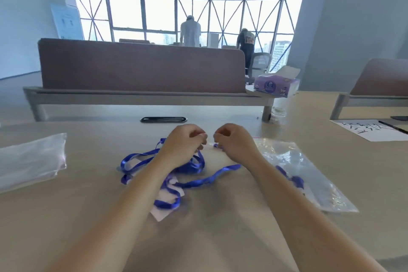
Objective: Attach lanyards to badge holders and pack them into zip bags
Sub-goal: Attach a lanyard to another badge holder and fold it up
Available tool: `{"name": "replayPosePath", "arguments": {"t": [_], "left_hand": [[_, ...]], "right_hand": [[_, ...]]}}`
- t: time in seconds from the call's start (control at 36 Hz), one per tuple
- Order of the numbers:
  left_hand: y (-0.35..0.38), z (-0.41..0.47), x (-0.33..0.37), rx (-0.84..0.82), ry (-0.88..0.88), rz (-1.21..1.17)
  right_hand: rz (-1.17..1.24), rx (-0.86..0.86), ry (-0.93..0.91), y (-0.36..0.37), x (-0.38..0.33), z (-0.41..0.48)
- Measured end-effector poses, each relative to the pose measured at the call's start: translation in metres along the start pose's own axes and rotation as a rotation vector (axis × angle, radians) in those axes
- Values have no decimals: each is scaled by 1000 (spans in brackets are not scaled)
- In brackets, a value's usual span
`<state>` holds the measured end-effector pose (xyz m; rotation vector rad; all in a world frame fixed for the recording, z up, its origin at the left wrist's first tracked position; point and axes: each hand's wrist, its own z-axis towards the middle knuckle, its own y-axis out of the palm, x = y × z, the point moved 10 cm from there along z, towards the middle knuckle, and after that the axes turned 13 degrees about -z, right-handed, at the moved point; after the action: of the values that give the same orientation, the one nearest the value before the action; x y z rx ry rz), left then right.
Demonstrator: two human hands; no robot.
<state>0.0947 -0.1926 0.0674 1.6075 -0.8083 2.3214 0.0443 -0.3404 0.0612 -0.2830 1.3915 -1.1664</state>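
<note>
A: What is seen on the beige tabletop (220, 238)?
B: A tangled blue ribbon lanyard (192, 183) is spread beneath two curled hands, the left hand (184, 144) and right hand (235, 141); a clear plastic zip bag (309, 174) lies just beside the right.
A: What is pinched?
B: It cannot be made out.

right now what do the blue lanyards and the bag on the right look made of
Blue lanyards: flat woven ribbon, probably polyester or satin, with a slight sheen; they loop and fold limply. Zip bag: thin clear plastic film, glossy, crinkled, with glare and the table showing through.
</note>
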Motion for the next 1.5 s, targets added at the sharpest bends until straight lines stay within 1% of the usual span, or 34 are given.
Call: {"name": "replayPosePath", "arguments": {"t": [0.08, 0.25, 0.5, 0.67, 0.86, 1.0, 1.08, 1.19, 1.28, 1.36, 1.5], "left_hand": [[-35, -13, -10, 37, -17, 9], [-88, -31, -33, 74, -55, -3], [-123, -34, -67, 74, -103, 71], [-140, -26, -81, 120, -103, 90], [-161, -6, -80, 160, -79, 82], [-173, 2, -94, 198, -76, 103], [-187, 2, -101, 245, -81, 150], [-207, -2, -103, 317, -73, 111], [-209, -4, -105, 313, -80, 108], [-207, -5, -112, 284, -97, 129], [-213, -7, -118, 301, -105, 144]], "right_hand": [[-42, -89, -51, 32, -27, -5], [-142, -193, -151, 74, -73, -14], [-302, -323, -246, 118, -110, -18], [-423, -273, -278, 131, -121, -10], [-468, -260, -286, 143, -133, 12], [-521, -305, -336, 160, -145, 22], [-562, -372, -392, 176, -158, 22], [-662, -430, -407, 202, -172, 23], [-767, -417, -419, 211, -182, 23], [-761, -405, -441, 213, -190, 23], [-667, -576, -454, 226, -188, 15]]}}
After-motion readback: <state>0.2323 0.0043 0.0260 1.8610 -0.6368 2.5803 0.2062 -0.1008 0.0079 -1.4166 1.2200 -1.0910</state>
